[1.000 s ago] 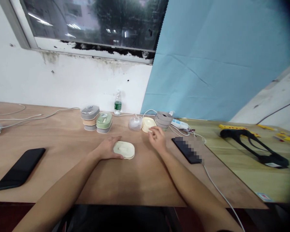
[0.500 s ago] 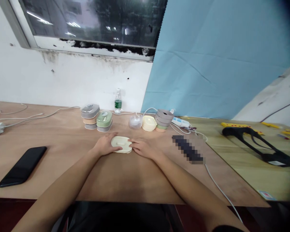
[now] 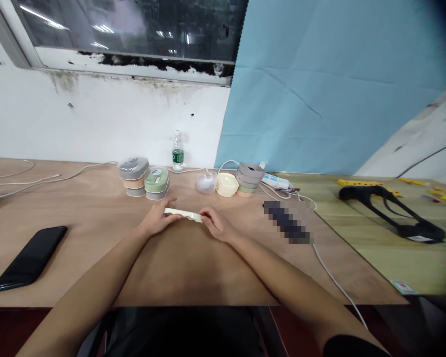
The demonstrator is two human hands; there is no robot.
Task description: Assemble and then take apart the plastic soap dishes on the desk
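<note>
The left hand [image 3: 157, 218] and right hand [image 3: 220, 226] hold a thin cream lid [image 3: 185, 214], one at each end. Behind it, a gray box [image 3: 134, 169], a green box [image 3: 157, 181] and a bottle [image 3: 178, 155] stand on the brown surface [image 3: 193, 270]. A black phone [image 3: 31, 258] lies far left.
</note>
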